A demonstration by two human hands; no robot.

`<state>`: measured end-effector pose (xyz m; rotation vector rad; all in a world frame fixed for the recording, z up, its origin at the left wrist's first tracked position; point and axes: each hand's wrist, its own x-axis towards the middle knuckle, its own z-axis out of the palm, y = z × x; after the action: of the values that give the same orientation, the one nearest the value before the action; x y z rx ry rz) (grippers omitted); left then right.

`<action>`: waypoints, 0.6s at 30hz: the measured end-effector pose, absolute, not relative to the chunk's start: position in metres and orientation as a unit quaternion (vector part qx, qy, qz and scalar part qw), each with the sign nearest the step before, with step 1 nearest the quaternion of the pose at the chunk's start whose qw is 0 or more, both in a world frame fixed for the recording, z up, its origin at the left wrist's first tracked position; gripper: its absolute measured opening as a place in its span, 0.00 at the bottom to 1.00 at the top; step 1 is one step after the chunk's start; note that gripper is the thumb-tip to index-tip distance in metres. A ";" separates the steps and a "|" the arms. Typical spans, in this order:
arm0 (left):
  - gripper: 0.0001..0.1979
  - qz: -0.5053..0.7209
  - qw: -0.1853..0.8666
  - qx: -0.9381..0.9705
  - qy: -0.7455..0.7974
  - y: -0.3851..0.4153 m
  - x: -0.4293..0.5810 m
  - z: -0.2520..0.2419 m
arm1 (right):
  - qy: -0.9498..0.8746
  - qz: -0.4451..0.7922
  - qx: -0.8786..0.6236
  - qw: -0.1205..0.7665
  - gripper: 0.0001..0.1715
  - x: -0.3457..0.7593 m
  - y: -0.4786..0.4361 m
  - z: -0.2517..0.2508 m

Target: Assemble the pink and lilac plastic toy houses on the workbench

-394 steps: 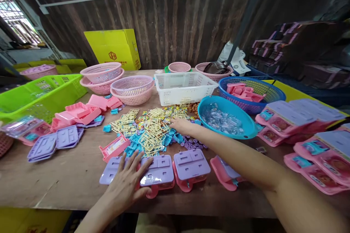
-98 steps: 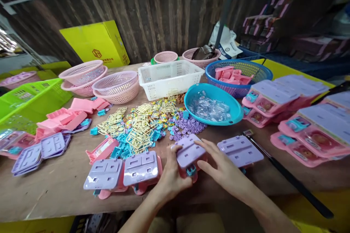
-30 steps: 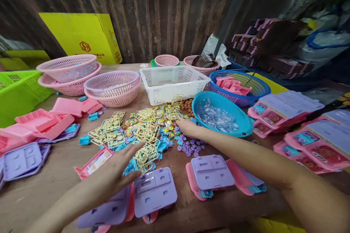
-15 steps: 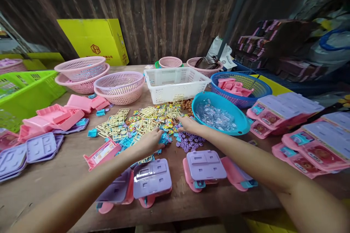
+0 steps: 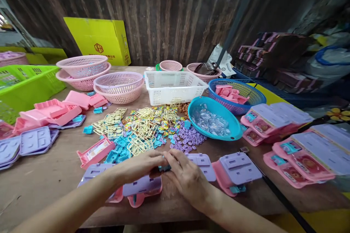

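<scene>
My left hand [image 5: 140,165] and my right hand [image 5: 187,178] meet above the front of the table. Between their fingers is a small teal plastic piece [image 5: 164,168], mostly covered, so its exact shape is hidden. Both hands are closed around it. Beneath and beside them lie pink toy cases with purple lids, one lid [image 5: 142,185] under my left hand and another [image 5: 202,165] behind my right. Just beyond the hands spread loose blue plastic parts [image 5: 117,149], cream part frames [image 5: 143,131] and purple oval pieces [image 5: 188,138].
A turquoise basin [image 5: 231,122] of clear parts stands right of the pile. Behind are a white basket [image 5: 175,96], pink baskets [image 5: 119,96] and a blue basket [image 5: 251,94]. Finished-looking pink cases [image 5: 308,164] are stacked at right; purple lids [image 5: 35,140] lie at left.
Both hands have drawn back from the pile of small parts toward me and come together, now with a teal piece between them. The view has shifted slightly.
</scene>
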<state>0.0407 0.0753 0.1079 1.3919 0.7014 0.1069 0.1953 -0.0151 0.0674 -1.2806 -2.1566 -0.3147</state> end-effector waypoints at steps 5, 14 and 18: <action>0.20 0.003 0.557 0.762 0.330 0.046 -0.006 0.112 | -0.782 -0.086 -0.477 0.390 0.19 0.175 -0.032 0.059; 0.32 0.012 0.122 0.932 0.341 0.039 -0.019 0.067 | -0.655 0.117 -0.581 0.469 0.18 0.179 -0.055 0.011; 0.27 0.078 0.133 0.900 0.408 0.021 0.007 0.053 | -0.515 0.207 -0.644 0.527 0.21 0.196 -0.057 0.003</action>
<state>0.0074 0.0207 0.0527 2.6103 1.1824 0.2257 0.1959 -0.0571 0.0034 -1.5396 -1.2299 0.4944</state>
